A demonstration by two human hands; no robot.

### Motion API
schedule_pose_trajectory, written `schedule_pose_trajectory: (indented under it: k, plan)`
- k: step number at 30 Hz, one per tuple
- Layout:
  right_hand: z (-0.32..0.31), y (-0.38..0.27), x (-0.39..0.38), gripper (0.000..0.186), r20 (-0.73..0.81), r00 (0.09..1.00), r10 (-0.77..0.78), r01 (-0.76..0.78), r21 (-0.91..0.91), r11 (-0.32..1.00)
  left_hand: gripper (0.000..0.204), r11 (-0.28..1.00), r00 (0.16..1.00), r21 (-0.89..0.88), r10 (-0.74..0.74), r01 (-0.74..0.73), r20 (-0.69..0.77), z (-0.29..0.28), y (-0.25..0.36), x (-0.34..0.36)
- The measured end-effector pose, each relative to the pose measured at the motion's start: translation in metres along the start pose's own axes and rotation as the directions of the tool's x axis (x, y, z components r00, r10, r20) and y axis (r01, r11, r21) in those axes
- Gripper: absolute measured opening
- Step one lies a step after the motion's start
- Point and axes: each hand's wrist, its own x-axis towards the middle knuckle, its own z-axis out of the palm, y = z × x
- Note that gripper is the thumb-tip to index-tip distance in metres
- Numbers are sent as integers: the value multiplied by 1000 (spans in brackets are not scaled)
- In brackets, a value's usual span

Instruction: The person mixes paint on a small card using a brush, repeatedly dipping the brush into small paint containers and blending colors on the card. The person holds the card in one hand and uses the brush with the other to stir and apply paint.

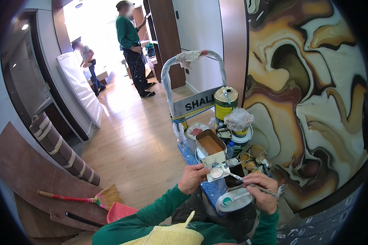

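My left hand (193, 179) pinches the edge of a small flat card (211, 178) that carries a round pool of white (216, 172). In my right hand (261, 192) is a thin, paint-stained brush (240, 178), its whitish end close to the card's right edge. The brush's other end sticks out past my knuckles, near grey bristles; whether these belong to the same brush I cannot tell. Just beyond the card sits a square tin (211, 143) with brown inside. Below my right hand stands a white jug (235, 201) with a green-and-white cap.
A blue platform trolley (187, 154) with a wrapped handle (166, 75) carries paint cans (226, 100) and small open pots (250, 165). A marbled panel (298, 94) rises at right. A broom (106, 197), red dustpan (120, 212) and rolled mat (65, 149) lie left. Two people stand farther off.
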Motion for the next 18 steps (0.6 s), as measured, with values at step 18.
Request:
schedule_pose_trajectory:
  k: [18]
  plan:
    - [10, 2, 10, 18, 35, 999, -3, 4, -42, 999, 15, 999, 1000, 35, -21, 21, 9, -8, -3, 1]
